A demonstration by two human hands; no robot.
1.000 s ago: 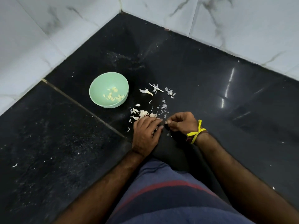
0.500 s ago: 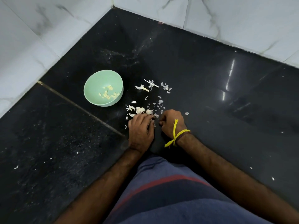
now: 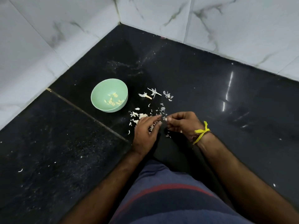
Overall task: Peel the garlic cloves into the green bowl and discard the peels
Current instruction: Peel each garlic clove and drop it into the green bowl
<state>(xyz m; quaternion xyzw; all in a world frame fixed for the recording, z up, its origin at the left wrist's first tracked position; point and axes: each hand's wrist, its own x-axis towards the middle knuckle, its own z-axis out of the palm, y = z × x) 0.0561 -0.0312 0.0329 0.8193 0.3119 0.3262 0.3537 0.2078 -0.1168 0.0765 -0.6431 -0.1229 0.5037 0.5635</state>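
The green bowl (image 3: 109, 95) sits on the black stone counter (image 3: 194, 81), upright, with a small heap of peeled garlic cloves (image 3: 113, 100) lying at its bottom; its place among the scraps matches the earlier frames. Just to its right and nearer the person, loose garlic peels (image 3: 152, 101) are scattered over the counter, some reaching under the hands. Half a second ago both hands were pressed low and close together with knuckles up; now they have lifted slightly and turned, so the fingertips meet over the peel pile. The right hand (image 3: 182, 124) has its fingers curled, thumb and forefinger pinching a small pale garlic piece (image 3: 165, 119); whether it is clove or skin is too small to tell. The left hand (image 3: 146, 131) lies with its back up and fingers stretched fairly straight toward that piece, fingertips just beside it, holding nothing that can be seen. A yellow thread (image 3: 201, 133) is knotted round the right wrist. White marble wall tiles (image 3: 226, 26) meet the counter in a corner beyond the bowl.
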